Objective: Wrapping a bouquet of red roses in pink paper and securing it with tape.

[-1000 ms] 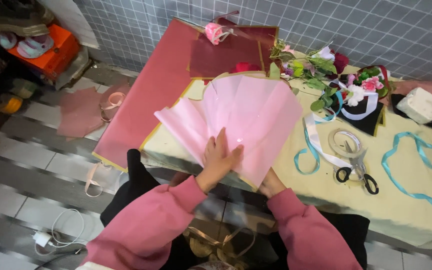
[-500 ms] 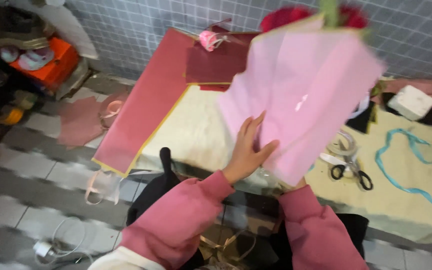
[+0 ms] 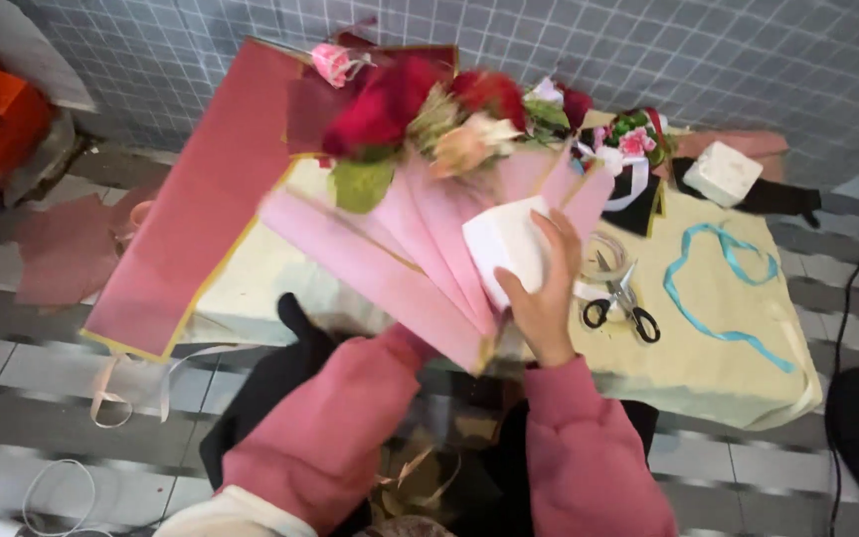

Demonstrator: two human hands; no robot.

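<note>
The right hand (image 3: 546, 288) clasps the bouquet (image 3: 429, 189) by its wrapped base; left grip hidden. Light, floppy, easily crushed: best held low.

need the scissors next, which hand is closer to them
Right. The right hand grips the bouquet wrap just left of the scissors; the left hand is hidden under the wrap, farther left.

The cream-covered table (image 3: 708, 378) carries scissors (image 3: 620, 303), a blue ribbon (image 3: 718, 288), a white box (image 3: 723, 172) and dark red paper sheets (image 3: 201, 199).
</note>
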